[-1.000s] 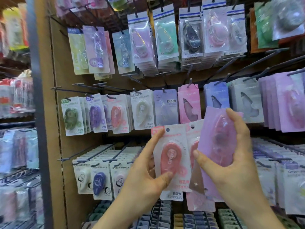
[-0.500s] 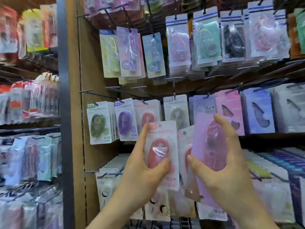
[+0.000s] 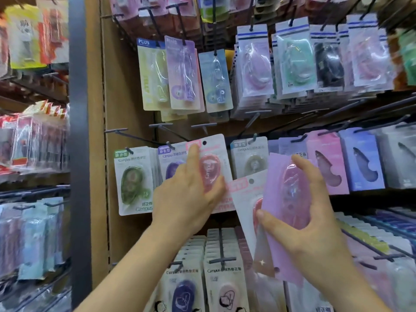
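While the left hand (image 3: 189, 199) holds a pink pack (image 3: 211, 170) of correction tape up against the middle row of the display rack (image 3: 99, 154), the right hand (image 3: 315, 212) waits nearer and lower with two more packs.

The pink pack stands nearly upright, its long axis running top to bottom. Its hang hole (image 3: 204, 143) sits at the top edge, just right of the raised forefinger tip. The thumb presses the lower front of the bubble, and the other fingers are hidden behind the card. The next move probably turns on lining that hole up with a hook in the gap between the violet pack (image 3: 171, 170) and the beige pack (image 3: 252, 161). The hook itself is hidden, so I cannot tell how close the hole is. The left hand is plainly the nearer one to that gap.

The right hand grips a purple pack (image 3: 288, 194), tilted, between thumb and curled fingers. A second pink pack (image 3: 245, 199) is tucked behind it.

"Campus" reads on the green pack (image 3: 132, 181), the beige pack and the packs on the lower row (image 3: 213, 270). "PLUS" heads the yellow-green pack (image 3: 144, 42) above. Chinese characters sit beside the brand names, too blurred to read surely.
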{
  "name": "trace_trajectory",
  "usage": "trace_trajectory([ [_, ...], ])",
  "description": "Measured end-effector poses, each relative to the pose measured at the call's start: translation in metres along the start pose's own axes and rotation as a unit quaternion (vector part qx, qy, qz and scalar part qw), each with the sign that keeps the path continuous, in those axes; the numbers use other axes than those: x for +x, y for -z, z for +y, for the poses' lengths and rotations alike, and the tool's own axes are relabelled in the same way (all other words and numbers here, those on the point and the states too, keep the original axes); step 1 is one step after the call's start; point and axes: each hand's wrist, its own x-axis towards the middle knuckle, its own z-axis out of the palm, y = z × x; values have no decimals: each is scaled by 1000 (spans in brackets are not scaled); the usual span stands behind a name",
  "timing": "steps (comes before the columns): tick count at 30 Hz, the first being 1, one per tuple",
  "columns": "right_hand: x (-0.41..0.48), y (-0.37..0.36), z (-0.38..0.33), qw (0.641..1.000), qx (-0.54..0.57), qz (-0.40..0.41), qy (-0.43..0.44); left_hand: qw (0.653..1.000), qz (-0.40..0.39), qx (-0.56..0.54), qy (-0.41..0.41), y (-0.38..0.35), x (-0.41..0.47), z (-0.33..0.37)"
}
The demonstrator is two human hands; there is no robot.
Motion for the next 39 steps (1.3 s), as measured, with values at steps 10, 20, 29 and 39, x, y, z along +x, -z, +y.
trace_trajectory([
  [10, 5, -5, 4, 999, -8, -34, -26, 984, -48, 169, -28, -6, 11, -3],
  [20, 7, -13, 4, 998, -20, -25, -58, 982, 89, 121, -117, -35, 16, -34],
  [29, 7, -19, 3, 998, 11, -14, -54, 988, -67, 132, -52, -41, 23, -26],
  [39, -2, -12, 7, 995, 63, 7, -76, 857, -119, -498, 62, -11, -44, 3],
])
